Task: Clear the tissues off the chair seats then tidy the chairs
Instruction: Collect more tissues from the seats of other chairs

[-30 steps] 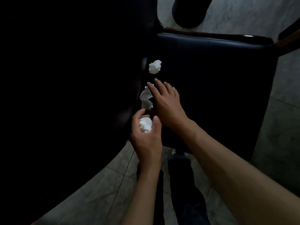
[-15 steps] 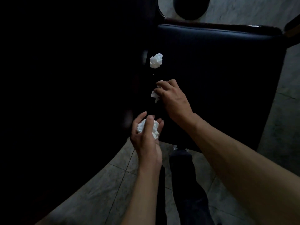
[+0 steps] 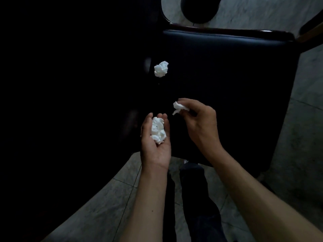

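Observation:
A dark padded chair seat (image 3: pixel 236 75) fills the upper right. One crumpled white tissue (image 3: pixel 161 69) lies near the seat's left edge. My right hand (image 3: pixel 199 123) hovers over the seat and pinches a second small tissue (image 3: pixel 180 107) between thumb and fingertips, lifted off the cushion. My left hand (image 3: pixel 155 145) is palm up beside it, at the seat's front left corner. A wad of white tissue (image 3: pixel 158 131) lies in its loosely cupped palm.
Everything to the left is a black mass too dark to make out. Grey marbled floor tiles (image 3: pixel 108 198) show below and at the right. A round dark object (image 3: pixel 199 9) stands beyond the chair's wooden rim (image 3: pixel 227 29). My dark trouser legs (image 3: pixel 197 206) stand below the seat.
My right hand has lifted the middle tissue off the seat and drawn it back towards me. My left hand has turned palm up and uncurled, baring its wad.

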`<state>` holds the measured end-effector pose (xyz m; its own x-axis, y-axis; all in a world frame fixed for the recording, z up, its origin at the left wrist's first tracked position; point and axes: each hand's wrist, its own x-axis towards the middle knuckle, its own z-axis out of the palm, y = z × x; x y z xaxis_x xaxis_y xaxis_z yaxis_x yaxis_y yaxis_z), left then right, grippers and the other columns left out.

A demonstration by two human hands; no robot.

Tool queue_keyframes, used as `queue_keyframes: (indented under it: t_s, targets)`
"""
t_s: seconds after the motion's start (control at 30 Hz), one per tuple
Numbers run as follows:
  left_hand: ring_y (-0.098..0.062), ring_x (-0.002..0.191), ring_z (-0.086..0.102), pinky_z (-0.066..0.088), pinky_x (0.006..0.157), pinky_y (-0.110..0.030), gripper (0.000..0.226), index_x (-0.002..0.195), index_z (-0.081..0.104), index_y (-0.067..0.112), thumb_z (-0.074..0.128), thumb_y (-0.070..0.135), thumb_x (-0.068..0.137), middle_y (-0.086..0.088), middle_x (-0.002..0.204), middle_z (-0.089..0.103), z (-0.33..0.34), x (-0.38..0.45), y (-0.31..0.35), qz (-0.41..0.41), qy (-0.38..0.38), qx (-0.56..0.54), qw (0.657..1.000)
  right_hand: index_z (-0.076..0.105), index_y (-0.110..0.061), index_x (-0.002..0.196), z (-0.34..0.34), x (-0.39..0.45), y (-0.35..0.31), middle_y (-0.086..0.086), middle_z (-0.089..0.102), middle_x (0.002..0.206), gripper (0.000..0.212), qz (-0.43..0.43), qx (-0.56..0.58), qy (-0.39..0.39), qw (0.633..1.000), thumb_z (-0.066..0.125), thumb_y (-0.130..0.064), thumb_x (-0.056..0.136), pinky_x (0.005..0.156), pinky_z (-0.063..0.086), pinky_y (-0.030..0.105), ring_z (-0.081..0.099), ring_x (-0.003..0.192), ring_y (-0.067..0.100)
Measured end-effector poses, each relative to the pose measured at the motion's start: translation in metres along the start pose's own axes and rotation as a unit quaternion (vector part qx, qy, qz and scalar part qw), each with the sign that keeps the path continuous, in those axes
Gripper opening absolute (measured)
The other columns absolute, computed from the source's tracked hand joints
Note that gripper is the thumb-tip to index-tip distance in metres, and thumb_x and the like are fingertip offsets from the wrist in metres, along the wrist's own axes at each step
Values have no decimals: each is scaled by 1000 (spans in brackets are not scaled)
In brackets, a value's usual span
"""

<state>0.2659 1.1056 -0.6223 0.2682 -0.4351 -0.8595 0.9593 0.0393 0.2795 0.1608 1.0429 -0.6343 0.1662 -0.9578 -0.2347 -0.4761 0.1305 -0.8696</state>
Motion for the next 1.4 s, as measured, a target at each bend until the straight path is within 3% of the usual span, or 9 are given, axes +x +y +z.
queue_keyframes:
  t_s: [0.2,0.4,0.53,0.63,0.83,0.97,1.1,1.27,1.4]
  targets:
    - [-23,110,63,47,103,-39,17,107,64,12,56,19,94,-11,112,65,3,2,-6,6,-76,21,997,69,-10,107,11,-30,-14,-1,66,97,24,-24,-23,25,999,68,-2,85,74,50,16,64,86,7]
    - [-27,122,59,47,102,-41,22,107,63,14,63,20,85,-6,106,70,8,-3,-9,1,-123,66,990,65,-9,81,19,-40,-21,-2,62,81,8,5,-16,78,997,70,-11,87,61,49,22,59,72,9]
    - [-30,124,57,44,106,-43,17,101,62,11,63,17,84,-8,111,68,13,0,-8,12,-115,86,990,71,-5,89,18,-43,-25,3,63,93,5,11,19,54,998,68,-8,89,68,49,10,62,81,5]
    - [-34,119,60,49,101,-45,13,101,58,10,61,13,89,-16,119,65,15,0,-8,36,-101,125,986,74,-9,99,13,-45,-25,0,65,99,12,15,22,2,1000,63,-9,93,74,51,15,63,89,6]
    - [-29,91,68,57,81,-40,15,86,56,10,59,-5,88,-11,87,68,25,1,-13,77,-50,211,973,72,-21,108,-1,-47,-23,-10,67,102,27,42,1,-66,997,56,-6,92,83,47,19,57,100,8]
    - [-22,69,66,56,65,-35,18,80,58,10,62,-7,85,-11,71,65,33,7,-15,135,-8,299,945,69,-22,117,-7,-47,-19,-1,66,108,30,117,78,-104,985,53,-14,93,84,53,23,62,99,4]
    - [-21,59,62,56,58,-35,12,80,63,10,66,-1,83,-13,67,64,38,9,-16,185,18,392,901,69,-18,116,-10,-48,-20,-2,69,106,27,100,97,-102,985,52,-17,95,84,56,35,65,99,7]
    - [-15,57,63,52,51,-29,4,79,67,13,70,10,80,-11,70,68,38,13,-11,261,48,510,818,68,-17,109,-17,-29,-22,-8,67,104,20,28,-13,12,999,59,-20,92,88,51,31,61,100,6]
    - [-11,60,61,45,50,-21,6,79,65,18,71,18,79,-5,75,66,40,23,-5,349,58,583,731,61,-13,122,-19,5,-21,1,62,122,36,-31,-107,44,993,62,-26,88,97,46,34,56,114,17]
